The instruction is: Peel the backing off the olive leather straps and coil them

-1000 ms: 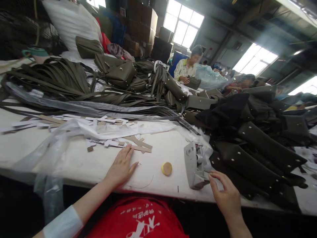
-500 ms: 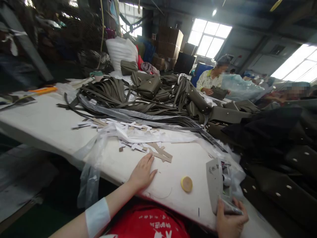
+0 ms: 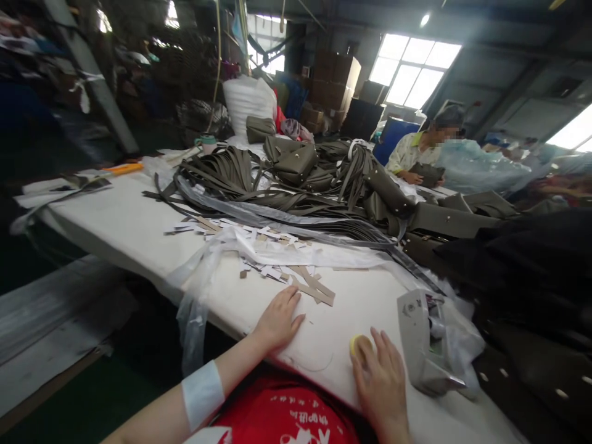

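My left hand (image 3: 279,317) rests on the white table (image 3: 259,308), fingers stretched out, with nothing in it. Its fingertips lie beside tan card strips (image 3: 319,291). Over at the right, my right hand (image 3: 383,382) reaches to a small yellow-rimmed roll of tape (image 3: 355,345). The thumb is on the near side of the roll and the other fingers stretch along its right. Part of the roll is hidden by the hand, and I cannot see a firm grip. Close by on the right stands a grey box-shaped holder (image 3: 414,327) with printed marks and an open side.
Dark olive straps (image 3: 222,169) and bags (image 3: 293,161) are heaped across the table's far side. Clear plastic film (image 3: 197,308) hangs over the front edge. Scraps of white and tan card (image 3: 268,271) lie ahead. A co-worker (image 3: 414,154) handles a dark piece farther back.
My right hand has let go of the grey holder and moved left to the tape roll. My left hand stays flat on the table. The view has swung slightly left.
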`<action>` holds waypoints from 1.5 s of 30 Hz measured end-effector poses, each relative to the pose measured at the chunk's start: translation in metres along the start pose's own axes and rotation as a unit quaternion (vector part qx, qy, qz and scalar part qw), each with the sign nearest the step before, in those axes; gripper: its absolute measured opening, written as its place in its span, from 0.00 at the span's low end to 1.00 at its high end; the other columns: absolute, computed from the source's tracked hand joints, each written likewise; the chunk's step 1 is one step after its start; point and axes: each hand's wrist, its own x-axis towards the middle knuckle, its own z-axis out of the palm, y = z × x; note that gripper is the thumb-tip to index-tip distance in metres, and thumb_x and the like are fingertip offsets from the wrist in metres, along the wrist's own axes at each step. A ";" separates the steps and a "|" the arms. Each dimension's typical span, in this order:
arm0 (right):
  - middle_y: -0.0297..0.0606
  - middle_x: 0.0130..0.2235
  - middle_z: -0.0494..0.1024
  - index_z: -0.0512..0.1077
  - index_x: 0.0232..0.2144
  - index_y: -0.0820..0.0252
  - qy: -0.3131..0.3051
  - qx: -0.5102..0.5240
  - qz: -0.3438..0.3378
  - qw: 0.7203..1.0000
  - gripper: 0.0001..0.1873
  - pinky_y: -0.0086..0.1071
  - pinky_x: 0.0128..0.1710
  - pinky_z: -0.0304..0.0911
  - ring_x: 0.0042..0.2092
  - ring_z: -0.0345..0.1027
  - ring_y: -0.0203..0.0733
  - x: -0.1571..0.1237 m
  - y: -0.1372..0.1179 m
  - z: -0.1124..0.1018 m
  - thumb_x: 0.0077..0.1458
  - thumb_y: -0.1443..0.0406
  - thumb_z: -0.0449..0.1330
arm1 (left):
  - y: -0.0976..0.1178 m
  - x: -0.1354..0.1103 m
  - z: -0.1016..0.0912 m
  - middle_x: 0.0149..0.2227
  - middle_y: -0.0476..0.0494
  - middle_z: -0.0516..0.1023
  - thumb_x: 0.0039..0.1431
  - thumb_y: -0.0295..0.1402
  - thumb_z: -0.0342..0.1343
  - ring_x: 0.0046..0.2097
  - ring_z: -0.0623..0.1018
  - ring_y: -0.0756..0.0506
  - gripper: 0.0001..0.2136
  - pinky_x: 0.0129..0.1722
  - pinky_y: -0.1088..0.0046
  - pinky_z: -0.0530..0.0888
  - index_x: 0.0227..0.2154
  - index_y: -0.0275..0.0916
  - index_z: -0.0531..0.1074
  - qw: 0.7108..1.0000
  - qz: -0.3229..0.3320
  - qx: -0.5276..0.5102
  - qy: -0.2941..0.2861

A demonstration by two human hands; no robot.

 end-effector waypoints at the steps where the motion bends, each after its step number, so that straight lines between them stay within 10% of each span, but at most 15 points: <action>1: 0.48 0.60 0.67 0.68 0.52 0.55 -0.023 -0.001 -0.010 1.000 0.19 0.56 0.58 0.56 0.62 0.56 0.60 -0.004 -0.006 0.008 0.61 0.57 0.53 | 0.001 0.000 -0.001 0.62 0.32 0.64 0.60 0.38 0.52 0.64 0.62 0.37 0.22 0.63 0.56 0.62 0.56 0.34 0.65 1.000 -0.004 0.001 -0.004; 9: 0.48 0.58 0.69 0.73 0.46 0.55 -0.033 0.010 -0.029 0.999 0.20 0.55 0.55 0.59 0.61 0.58 0.60 0.005 0.008 0.016 0.61 0.52 0.50 | 0.004 -0.003 -0.003 0.62 0.33 0.64 0.60 0.38 0.53 0.64 0.63 0.36 0.22 0.63 0.54 0.62 0.55 0.36 0.66 1.000 -0.013 -0.009 -0.007; 15: 0.45 0.47 0.77 0.71 0.46 0.58 -0.104 0.104 -0.003 0.989 0.19 0.38 0.49 0.65 0.48 0.71 0.46 0.110 -0.001 -0.008 0.65 0.55 0.47 | 0.002 -0.003 0.001 0.61 0.32 0.65 0.59 0.36 0.54 0.63 0.64 0.36 0.22 0.63 0.54 0.62 0.55 0.35 0.66 1.000 -0.012 -0.019 0.008; 22: 0.51 0.60 0.66 0.66 0.56 0.67 -0.196 -0.002 0.002 0.981 0.24 0.36 0.53 0.59 0.57 0.64 0.49 0.221 -0.030 0.061 0.57 0.73 0.51 | 0.001 -0.001 -0.004 0.59 0.36 0.68 0.58 0.33 0.54 0.61 0.67 0.38 0.18 0.61 0.56 0.65 0.52 0.38 0.69 0.999 -0.008 -0.037 0.032; 30: 0.54 0.44 0.76 0.76 0.35 0.66 -0.206 -0.074 -0.035 0.975 0.14 0.39 0.48 0.57 0.49 0.66 0.53 0.222 -0.028 0.091 0.57 0.73 0.50 | 0.001 -0.003 -0.007 0.58 0.35 0.69 0.58 0.32 0.54 0.60 0.68 0.38 0.18 0.61 0.58 0.66 0.52 0.35 0.70 0.999 -0.016 -0.041 0.025; 45: 0.47 0.42 0.79 0.72 0.43 0.63 -0.224 -0.085 -0.030 0.970 0.13 0.33 0.44 0.57 0.43 0.71 0.46 0.223 -0.032 0.068 0.59 0.71 0.52 | -0.001 -0.002 -0.002 0.58 0.33 0.69 0.58 0.32 0.54 0.60 0.67 0.38 0.19 0.62 0.59 0.64 0.52 0.33 0.70 0.998 -0.012 -0.056 0.025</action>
